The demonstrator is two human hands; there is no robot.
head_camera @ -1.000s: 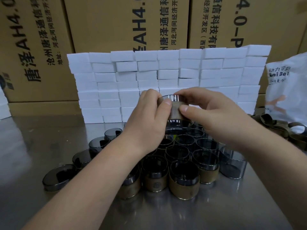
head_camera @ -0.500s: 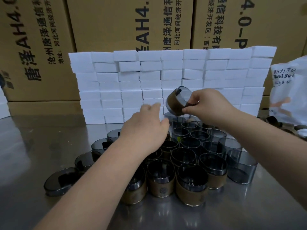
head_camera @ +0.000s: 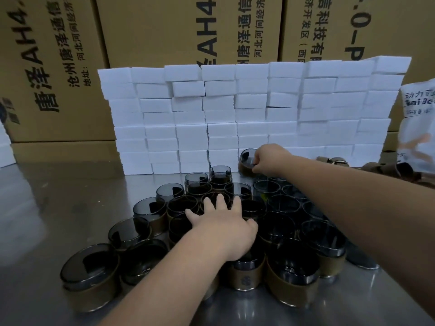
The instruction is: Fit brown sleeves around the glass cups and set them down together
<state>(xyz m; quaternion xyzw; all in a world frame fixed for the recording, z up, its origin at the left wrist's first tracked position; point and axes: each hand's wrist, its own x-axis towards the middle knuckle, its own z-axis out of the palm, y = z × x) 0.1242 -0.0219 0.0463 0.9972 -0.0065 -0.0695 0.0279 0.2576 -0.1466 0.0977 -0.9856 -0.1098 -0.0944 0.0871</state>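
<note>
Sleeved cup [head_camera: 246,161], one, pinched in right grip [head_camera: 268,161]; roughly two dozen cups [head_camera: 292,276] under flat, empty left grip [head_camera: 223,231].

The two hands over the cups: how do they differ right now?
The left hand has its fingers spread flat over the middle cups and holds nothing; the right hand has its fingers curled round one sleeved cup. The left hand is nearer the camera; the right hand reaches to the group's far edge, by the white blocks. Both are bare and work over the same cluster of cups.
</note>
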